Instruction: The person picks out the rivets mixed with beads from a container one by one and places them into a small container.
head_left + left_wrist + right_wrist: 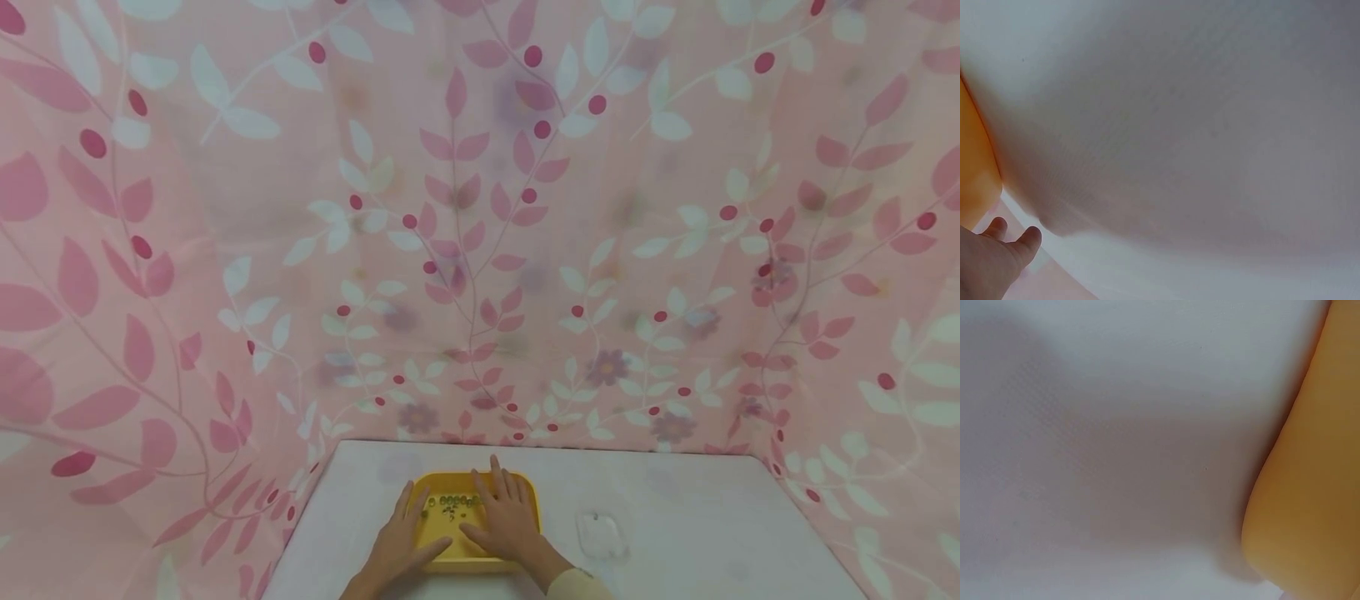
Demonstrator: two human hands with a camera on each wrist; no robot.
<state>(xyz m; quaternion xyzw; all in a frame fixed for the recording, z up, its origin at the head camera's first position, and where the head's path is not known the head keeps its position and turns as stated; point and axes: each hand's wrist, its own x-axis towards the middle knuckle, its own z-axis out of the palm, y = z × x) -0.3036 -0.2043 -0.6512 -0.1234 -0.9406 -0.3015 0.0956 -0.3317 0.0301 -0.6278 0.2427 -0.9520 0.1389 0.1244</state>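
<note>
1. Both hands are lying on the yellow tray (528,492): the left hand (405,537) is resting flat along its left edge with fingers straight and thumb reaching inward, seemingly steadying it.
2. The right hand (506,517) is spreading straight, slightly parted fingers over the tray's right half, gripping nothing.
3. Small dark beads (452,502) are sitting in a row near the tray's far side, between the hands.
4. The tray is resting on the white table (697,508), near its front edge; a clear plastic piece (600,533) is lying to the right.

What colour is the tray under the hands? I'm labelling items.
Yellow tray; clearest in the head view.
</note>
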